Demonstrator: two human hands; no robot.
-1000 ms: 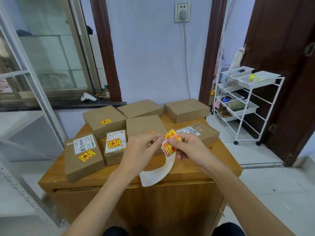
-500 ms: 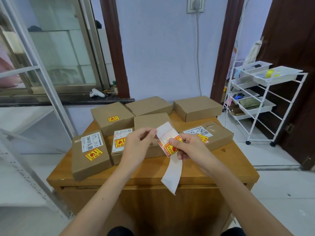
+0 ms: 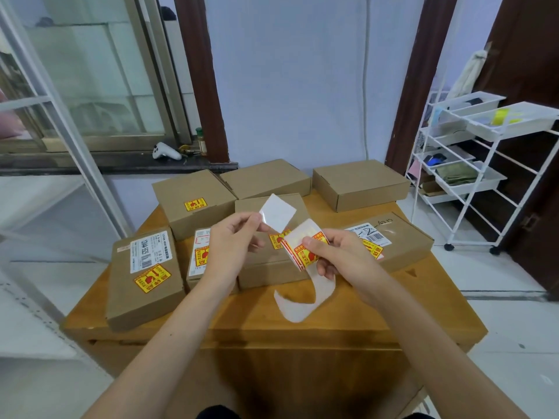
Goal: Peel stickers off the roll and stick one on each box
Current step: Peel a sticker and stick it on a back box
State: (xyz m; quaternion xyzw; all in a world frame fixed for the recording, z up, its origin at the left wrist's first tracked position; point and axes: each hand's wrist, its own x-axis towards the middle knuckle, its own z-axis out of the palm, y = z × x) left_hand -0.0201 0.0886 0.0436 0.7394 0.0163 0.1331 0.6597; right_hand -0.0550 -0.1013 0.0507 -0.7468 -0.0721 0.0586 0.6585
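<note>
While the left hand point(image 3: 233, 246) is pinching one corner of a freshly lifted sticker point(image 3: 277, 213) between thumb and fingertip, its pale sticky back facing the camera, the right hand point(image 3: 335, 255) is closing around the roll point(image 3: 305, 252), thumb pressing on the printed face. The hands are sitting near each other but not touching, the sticker rising at 12 o'clock between them. A bare strip of backing paper point(image 3: 305, 297) is curling down from the roll toward 6 o'clock, over the bench point(image 3: 423, 313).

To do this step well, I judge the left hand should be holding only the very corner, keeping the sticker flat and away from the roll so it is not folding onto itself, then laying one edge down first and smoothing across.

At 12 o'clock, beyond the hands, two plain boxes are waiting unlabelled: the middle back box point(image 3: 266, 178) and the right back box point(image 3: 360, 182). The nearer boxes are already showing yellow labels.
</note>
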